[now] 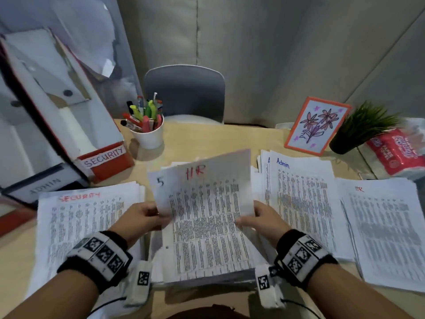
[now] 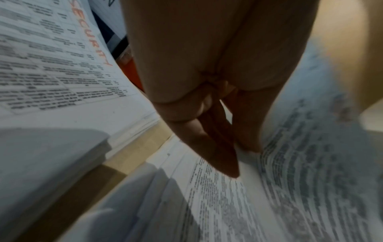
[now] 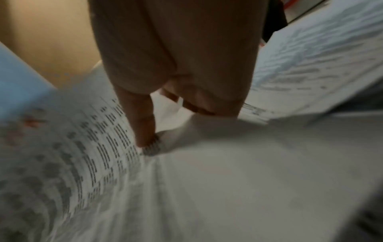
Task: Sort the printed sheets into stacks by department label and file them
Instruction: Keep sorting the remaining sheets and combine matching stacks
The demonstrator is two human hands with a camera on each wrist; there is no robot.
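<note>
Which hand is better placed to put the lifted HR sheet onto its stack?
Right hand: it pinches the HR sheet, and the HR stack lies on its side.

— From the head we look forward and down over the desk [image 1: 230, 139], both hands and the middle pile of sheets [image 1: 207, 226] before us.

— At the left wrist we sit close behind the fingers [image 2: 217, 155], facing along them onto that pile [image 2: 228, 204]. At the right wrist likewise, very near, blurred.

— So we share the middle pile [image 3: 228, 180] in all three, and the Security stack [image 1: 87, 222] [image 2: 51, 57] in two.
</note>
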